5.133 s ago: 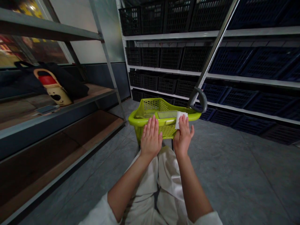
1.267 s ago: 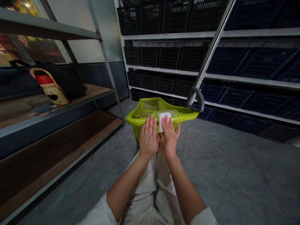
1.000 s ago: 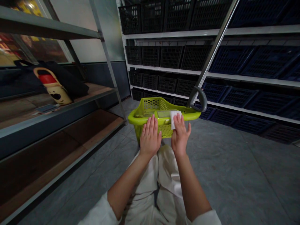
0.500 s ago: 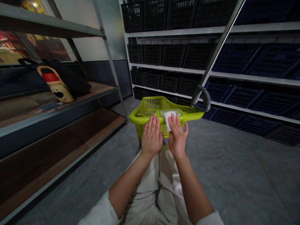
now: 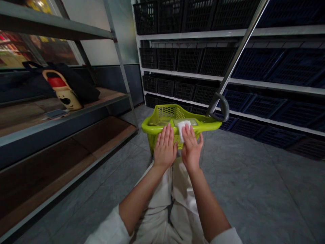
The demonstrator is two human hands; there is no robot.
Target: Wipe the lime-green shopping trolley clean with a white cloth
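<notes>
In front of my knees stands a lime-green shopping basket (image 5: 149, 129) with perforated walls and a grey handle (image 5: 224, 107) on its right. My left hand (image 5: 165, 150) lies against the near rim, its fingers stretched out and side by side, holding nothing. Beside it, my right hand (image 5: 191, 149) presses a folded white tissue (image 5: 182, 127) onto the same rim. Its fingertips cover part of the tissue, and its thumb stands off to the right. A clear label window (image 5: 194, 121) shows in the rim behind the tissue.
Shelves with black crates (image 5: 188, 61) and blue crates (image 5: 266, 105) line the far wall. At left, a metal rack holds a cream bottle (image 5: 68, 97) with a red lid, a phone (image 5: 57, 114) and a dark bag (image 5: 85, 88). A shiny metal pole (image 5: 241, 51) slants above the basket handle.
The whole view has shifted very slightly. Both hands and the tissue keep nearly the same places on the basket rim.
</notes>
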